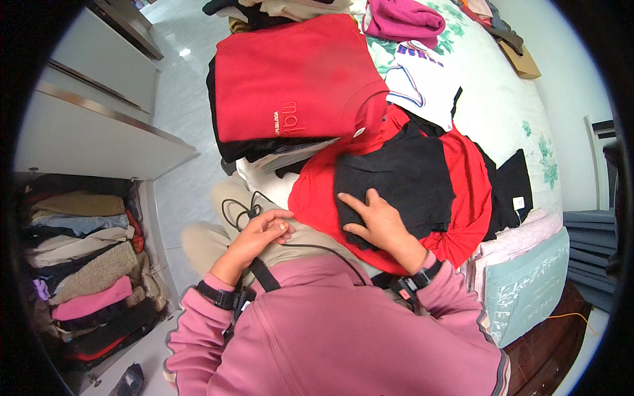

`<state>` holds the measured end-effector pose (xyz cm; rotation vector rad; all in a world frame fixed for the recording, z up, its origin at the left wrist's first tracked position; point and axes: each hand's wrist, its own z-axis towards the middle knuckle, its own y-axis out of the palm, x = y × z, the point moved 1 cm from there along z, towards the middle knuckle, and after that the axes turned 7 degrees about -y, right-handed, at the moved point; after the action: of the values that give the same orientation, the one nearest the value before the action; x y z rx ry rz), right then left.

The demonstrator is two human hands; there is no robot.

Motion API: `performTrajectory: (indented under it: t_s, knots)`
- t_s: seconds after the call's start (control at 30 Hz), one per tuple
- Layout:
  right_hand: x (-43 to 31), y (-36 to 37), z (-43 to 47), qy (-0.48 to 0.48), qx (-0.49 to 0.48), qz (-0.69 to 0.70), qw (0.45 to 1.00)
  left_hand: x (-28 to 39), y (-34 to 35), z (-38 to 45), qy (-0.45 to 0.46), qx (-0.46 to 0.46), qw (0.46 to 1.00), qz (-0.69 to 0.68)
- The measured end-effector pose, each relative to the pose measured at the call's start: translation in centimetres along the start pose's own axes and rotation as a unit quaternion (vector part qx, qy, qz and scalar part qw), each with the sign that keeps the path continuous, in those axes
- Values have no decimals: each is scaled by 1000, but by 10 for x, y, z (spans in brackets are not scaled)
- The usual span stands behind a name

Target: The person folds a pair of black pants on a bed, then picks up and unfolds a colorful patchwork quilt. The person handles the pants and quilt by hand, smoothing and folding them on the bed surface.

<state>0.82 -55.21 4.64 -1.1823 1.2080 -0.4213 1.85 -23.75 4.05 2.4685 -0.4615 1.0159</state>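
Note:
My right hand (379,220) rests palm down, fingers apart, on a folded black garment (401,178). That garment lies on a spread red garment (470,178), whose sleeve bunches toward me. Above my lap hovers my left hand (265,230), its fingers loosely curled and nothing seen in them. A thin black cord (312,246) runs close by it across my beige trousers (218,237). Beyond both hands, a folded red sweatshirt (292,79) with lettering tops a pile of clothes. A white V-neck top (423,84) lies to the right of that pile.
An open cabinet (148,222) at the left holds stacked folded clothes. Its door (109,123) stands out over the tiled floor (178,123). On the floral bedding (505,114) are a magenta garment (406,22) and a black garment with a tag (512,183). A green cloth (530,282) hangs at the right.

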Motion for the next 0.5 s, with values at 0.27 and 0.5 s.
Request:
performTrajectory:
  t_s: [0.27, 0.5]
  knots:
    - [-11, 22, 26, -9, -44, -111, 993, -3, -1, -4, 3, 14, 1000, -10]
    - [75, -97, -39, 117, 136, 175, 968, -14, -9, -8, 16, 19, 999, -37]
